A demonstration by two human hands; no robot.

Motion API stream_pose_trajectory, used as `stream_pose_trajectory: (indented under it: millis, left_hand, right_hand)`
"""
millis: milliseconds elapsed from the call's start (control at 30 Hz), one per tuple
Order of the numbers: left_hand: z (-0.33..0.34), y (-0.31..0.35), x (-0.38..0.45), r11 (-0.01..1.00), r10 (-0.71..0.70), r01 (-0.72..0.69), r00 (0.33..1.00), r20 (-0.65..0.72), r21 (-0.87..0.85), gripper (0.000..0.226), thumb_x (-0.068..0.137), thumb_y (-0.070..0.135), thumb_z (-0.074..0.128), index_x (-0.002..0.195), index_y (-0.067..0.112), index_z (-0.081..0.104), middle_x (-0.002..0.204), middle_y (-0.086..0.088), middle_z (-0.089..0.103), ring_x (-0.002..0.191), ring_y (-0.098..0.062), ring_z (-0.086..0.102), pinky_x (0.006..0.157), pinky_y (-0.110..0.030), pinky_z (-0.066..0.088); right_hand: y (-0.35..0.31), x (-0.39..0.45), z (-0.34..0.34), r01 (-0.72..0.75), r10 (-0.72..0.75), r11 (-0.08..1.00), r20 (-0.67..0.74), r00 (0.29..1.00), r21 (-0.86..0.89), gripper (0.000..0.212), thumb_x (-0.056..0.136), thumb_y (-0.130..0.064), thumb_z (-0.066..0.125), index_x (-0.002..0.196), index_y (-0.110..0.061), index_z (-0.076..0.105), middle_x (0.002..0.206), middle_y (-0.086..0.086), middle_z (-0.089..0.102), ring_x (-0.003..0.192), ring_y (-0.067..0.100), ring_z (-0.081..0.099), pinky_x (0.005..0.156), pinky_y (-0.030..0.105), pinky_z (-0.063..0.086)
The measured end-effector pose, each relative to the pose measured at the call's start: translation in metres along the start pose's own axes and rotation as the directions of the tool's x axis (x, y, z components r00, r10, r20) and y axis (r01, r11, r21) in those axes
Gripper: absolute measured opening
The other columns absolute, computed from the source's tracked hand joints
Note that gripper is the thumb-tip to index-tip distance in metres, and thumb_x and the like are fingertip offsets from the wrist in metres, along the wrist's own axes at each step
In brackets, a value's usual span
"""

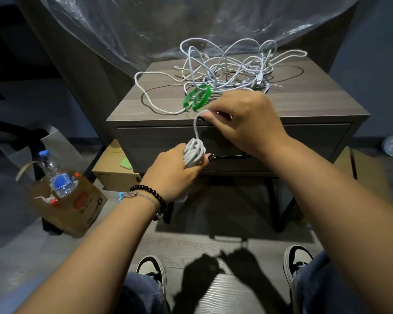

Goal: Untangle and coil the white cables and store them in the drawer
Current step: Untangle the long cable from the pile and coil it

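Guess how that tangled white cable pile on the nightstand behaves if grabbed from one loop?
Probably floppy: the tangled cable pile lies in loose, sagging loops. Likely comes up as one clump, since strands cross everywhere and thread the green bands. Looks light; a loop already overhangs the nightstand edge, so it may slide.

Domestic room, likely a bedroom or spare room in a home; a low grey wood-grain nightstand with one closed drawer on dark angled legs; grey plank floor; clear plastic sheeting draped behind (over what, cannot tell); floor clutter of household kind: brown paper bag holding a water bottle, a cardboard box tucked under the nightstand; dim light, hard shadows.
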State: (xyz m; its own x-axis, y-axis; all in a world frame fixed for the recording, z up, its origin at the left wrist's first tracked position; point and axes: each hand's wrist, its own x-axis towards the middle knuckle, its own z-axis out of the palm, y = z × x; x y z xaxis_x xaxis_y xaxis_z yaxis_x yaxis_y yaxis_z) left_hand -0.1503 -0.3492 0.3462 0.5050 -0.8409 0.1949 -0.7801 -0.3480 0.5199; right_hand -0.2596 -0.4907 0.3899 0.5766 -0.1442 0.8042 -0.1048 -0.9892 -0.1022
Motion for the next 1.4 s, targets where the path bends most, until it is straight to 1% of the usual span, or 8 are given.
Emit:
stream_pose_trajectory:
  millis: [100, 233, 500, 667, 867, 1133, 1300, 1400]
  left_hand:
    - [0.000, 0.003, 0.001, 0.952, -0.052, 0.001, 0.985, -0.162, -0.305, 0.036, 0.087, 0.057, 0.045, 0.073, 0.024, 0.049, 0.067, 0.011, 0.050, 0.064, -0.008, 0.049, 0.058, -0.027, 0.037]
    - [-0.006, 0.010, 0.001, 0.648, -0.352, 0.130, 0.925, -0.144, -0.750, 0.045, 0.083, 0.058, 0.047, 0.069, 0.015, 0.051, 0.047, 0.006, 0.051, 0.042, -0.008, 0.049, 0.041, -0.023, 0.042]
    - [-0.012, 0.017, 0.000, 0.287, -0.441, 0.121, 0.897, -0.019, -0.950, 0.056, 0.073, 0.066, 0.046, 0.072, 0.011, 0.052, 0.060, -0.006, 0.047, 0.054, -0.014, 0.048, 0.049, -0.021, 0.046]
    - [-0.020, 0.013, -0.003, 0.335, -0.368, 0.123, 0.930, -0.009, -0.934, 0.104, 0.048, 0.086, 0.063, 0.107, -0.001, 0.062, 0.099, -0.030, 0.061, 0.094, -0.040, 0.061, 0.093, -0.056, 0.046]
    - [-0.025, 0.010, 0.000, 0.409, -0.428, 0.092, 0.898, -0.102, -0.908, 0.029, 0.068, 0.047, 0.065, 0.063, 0.020, 0.056, 0.057, -0.002, 0.051, 0.059, -0.019, 0.051, 0.059, -0.032, 0.042]
    - [-0.043, -0.001, 0.015, 0.340, -0.605, -0.047, 0.754, -0.256, -0.939, 0.030, 0.090, 0.029, 0.053, 0.063, 0.016, 0.055, 0.044, 0.007, 0.050, 0.045, -0.008, 0.050, 0.049, -0.022, 0.045]
    - [-0.035, -0.007, 0.011, 0.391, -0.654, 0.058, 0.720, -0.233, -0.919, 0.031, 0.074, 0.036, 0.065, 0.092, 0.012, 0.058, 0.075, -0.001, 0.059, 0.072, -0.017, 0.059, 0.063, -0.032, 0.052]
    - [-0.036, -0.002, 0.009, 0.342, -0.667, 0.052, 0.717, -0.203, -0.938, 0.016, 0.083, 0.023, 0.062, 0.082, 0.013, 0.050, 0.073, -0.005, 0.059, 0.065, -0.016, 0.057, 0.062, -0.032, 0.051]
  right_hand:
    - [-0.015, 0.007, 0.002, 0.017, -0.012, 0.991, -0.037, 0.999, 0.135, 0.021, 0.092, -0.023, 0.057, 0.092, -0.009, 0.073, 0.082, 0.007, 0.070, 0.073, 0.027, 0.065, 0.061, 0.041, 0.052]
    - [-0.035, 0.005, 0.004, -0.018, 0.000, 0.964, 0.068, 0.998, 0.266, 0.032, 0.085, -0.013, 0.047, 0.109, -0.008, 0.067, 0.096, 0.009, 0.067, 0.086, 0.029, 0.063, 0.075, 0.046, 0.052]
    - [-0.051, -0.001, 0.010, -0.069, 0.024, 0.950, 0.147, 0.989, 0.306, 0.042, 0.082, -0.019, 0.040, 0.114, -0.013, 0.068, 0.088, 0.010, 0.053, 0.073, 0.029, 0.055, 0.064, 0.044, 0.051]
    - [-0.054, -0.004, 0.013, -0.075, 0.032, 0.945, 0.141, 0.990, 0.317, 0.022, 0.086, -0.021, 0.057, 0.088, -0.007, 0.074, 0.081, 0.006, 0.049, 0.066, 0.023, 0.051, 0.053, 0.043, 0.047]
    - [-0.056, -0.009, 0.013, -0.060, 0.009, 0.954, 0.172, 0.985, 0.295, 0.019, 0.087, -0.019, 0.060, 0.093, -0.005, 0.073, 0.082, 0.009, 0.052, 0.065, 0.025, 0.052, 0.055, 0.041, 0.048]
    - [-0.042, -0.011, 0.011, -0.070, 0.038, 0.982, 0.174, 0.984, 0.178, 0.019, 0.087, -0.020, 0.057, 0.095, -0.010, 0.072, 0.085, 0.006, 0.063, 0.079, 0.026, 0.060, 0.073, 0.044, 0.049]
    - [-0.049, -0.019, 0.021, 0.003, -0.029, 0.989, 0.176, 0.984, 0.145, 0.015, 0.080, -0.007, 0.064, 0.091, -0.011, 0.072, 0.081, 0.005, 0.061, 0.076, 0.028, 0.059, 0.071, 0.034, 0.037]
    - [-0.053, -0.021, 0.025, 0.025, -0.053, 0.987, 0.176, 0.983, 0.156, 0.016, 0.078, -0.003, 0.068, 0.090, -0.012, 0.072, 0.080, 0.004, 0.059, 0.075, 0.026, 0.057, 0.069, 0.034, 0.036]
